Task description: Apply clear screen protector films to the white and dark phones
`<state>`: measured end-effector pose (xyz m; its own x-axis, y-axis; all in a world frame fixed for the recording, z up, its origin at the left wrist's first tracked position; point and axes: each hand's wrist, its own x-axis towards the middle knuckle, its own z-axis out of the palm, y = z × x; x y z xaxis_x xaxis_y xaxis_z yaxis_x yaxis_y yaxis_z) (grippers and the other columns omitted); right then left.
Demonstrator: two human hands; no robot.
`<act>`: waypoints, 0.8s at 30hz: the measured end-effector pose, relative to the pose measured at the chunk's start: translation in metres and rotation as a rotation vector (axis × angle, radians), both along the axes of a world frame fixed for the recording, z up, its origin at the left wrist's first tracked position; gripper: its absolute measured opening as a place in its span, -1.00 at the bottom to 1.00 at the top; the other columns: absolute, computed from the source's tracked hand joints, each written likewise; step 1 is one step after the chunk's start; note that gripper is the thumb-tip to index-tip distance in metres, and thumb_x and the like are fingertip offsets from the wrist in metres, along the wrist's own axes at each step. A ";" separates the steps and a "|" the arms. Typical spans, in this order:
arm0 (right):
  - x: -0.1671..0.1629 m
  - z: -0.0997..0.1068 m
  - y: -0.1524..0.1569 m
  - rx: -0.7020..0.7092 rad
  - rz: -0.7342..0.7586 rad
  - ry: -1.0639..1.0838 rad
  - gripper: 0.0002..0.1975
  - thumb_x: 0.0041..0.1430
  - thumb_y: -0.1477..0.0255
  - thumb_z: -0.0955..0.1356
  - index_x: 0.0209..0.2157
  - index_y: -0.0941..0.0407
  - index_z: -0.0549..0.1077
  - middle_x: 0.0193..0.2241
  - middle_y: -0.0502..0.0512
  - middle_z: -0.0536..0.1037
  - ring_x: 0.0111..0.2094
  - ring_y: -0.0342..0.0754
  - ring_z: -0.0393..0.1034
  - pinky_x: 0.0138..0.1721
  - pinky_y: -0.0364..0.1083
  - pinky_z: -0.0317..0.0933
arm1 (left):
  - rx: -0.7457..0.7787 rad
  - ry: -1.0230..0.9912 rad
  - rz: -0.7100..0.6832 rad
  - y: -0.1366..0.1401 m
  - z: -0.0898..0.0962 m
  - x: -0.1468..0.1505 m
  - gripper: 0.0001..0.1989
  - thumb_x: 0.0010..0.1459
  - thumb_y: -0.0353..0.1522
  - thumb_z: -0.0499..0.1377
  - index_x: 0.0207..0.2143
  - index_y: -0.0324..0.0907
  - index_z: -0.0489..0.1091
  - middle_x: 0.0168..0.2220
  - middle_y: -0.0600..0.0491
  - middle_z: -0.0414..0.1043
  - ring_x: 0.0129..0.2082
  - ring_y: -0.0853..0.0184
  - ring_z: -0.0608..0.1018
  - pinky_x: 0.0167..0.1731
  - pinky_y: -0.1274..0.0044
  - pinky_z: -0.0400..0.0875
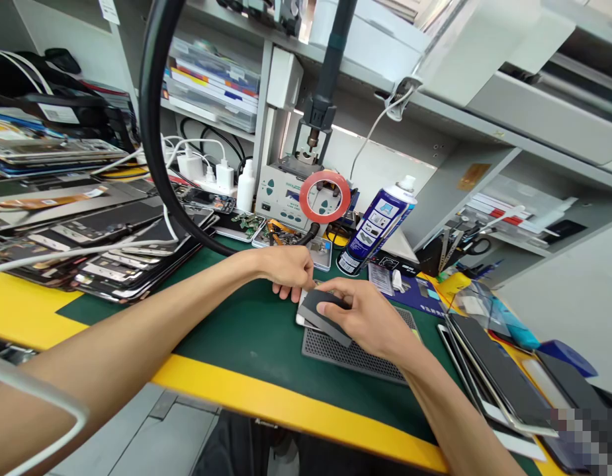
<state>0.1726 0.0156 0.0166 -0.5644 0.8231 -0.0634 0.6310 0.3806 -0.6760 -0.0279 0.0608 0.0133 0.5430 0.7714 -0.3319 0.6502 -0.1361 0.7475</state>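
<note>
My right hand (358, 311) grips a dark grey flat rectangular slab (330, 317), thumb on its upper face, and holds it tilted. Beneath the slab shows the white edge of a phone (302, 318), mostly covered. My left hand (290, 268) is closed with curled fingers at the phone's far left corner; whatever its fingertips pinch is hidden. Under the phone and my right hand lies a dark perforated mat (345, 354) on the green work mat (246, 337).
Stacked phone parts (122, 264) lie at the left, more phones (499, 370) at the right. Behind my hands stand a blue spray can (378, 228), a red tape roll (325, 197) and a soldering or hot-air station (280, 195). A thick black hose (151, 132) arches over the left side.
</note>
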 end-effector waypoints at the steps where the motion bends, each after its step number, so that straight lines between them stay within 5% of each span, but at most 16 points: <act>1: 0.000 0.001 0.000 0.004 0.023 0.004 -0.74 0.24 0.36 0.30 -0.07 -0.03 0.53 -0.36 -0.03 0.57 -0.43 -0.08 0.35 -0.45 -0.12 0.15 | 0.000 0.000 0.001 0.000 0.000 0.000 -0.92 -0.07 -0.39 0.12 -0.47 -0.21 0.37 -0.50 0.03 0.55 -0.62 0.39 0.48 -0.70 0.62 0.34; 6: 0.002 0.004 0.003 0.113 0.053 0.035 -0.71 0.24 0.44 0.29 -0.06 -0.04 0.56 -0.16 -0.03 0.60 -0.23 -0.03 0.42 -0.21 -0.10 0.23 | 0.000 0.006 0.016 -0.001 0.001 0.002 -0.93 -0.11 -0.40 0.11 -0.48 -0.20 0.35 -0.51 0.04 0.54 -0.62 0.39 0.49 -0.71 0.63 0.34; 11: -0.001 0.002 0.007 0.167 -0.019 -0.023 -0.68 0.24 0.43 0.29 -0.02 -0.02 0.53 -0.12 0.01 0.59 -0.37 -0.05 0.40 -0.33 -0.09 0.22 | 0.002 0.002 0.014 0.000 -0.001 0.001 -0.91 -0.14 -0.42 0.09 -0.48 -0.19 0.34 -0.51 0.04 0.55 -0.62 0.36 0.49 -0.70 0.60 0.36; 24: -0.001 0.003 0.004 0.117 0.056 0.008 -0.76 0.26 0.38 0.29 -0.10 -0.01 0.56 -0.12 0.04 0.58 -0.22 -0.01 0.45 -0.20 -0.08 0.28 | 0.011 -0.010 -0.014 0.001 -0.003 -0.002 -0.90 -0.08 -0.37 0.13 -0.46 -0.21 0.39 -0.49 0.02 0.57 -0.61 0.36 0.51 -0.68 0.60 0.39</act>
<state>0.1719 0.0197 0.0191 -0.6096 0.7919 0.0358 0.6016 0.4917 -0.6295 -0.0294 0.0622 0.0103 0.5571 0.7674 -0.3174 0.6404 -0.1537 0.7525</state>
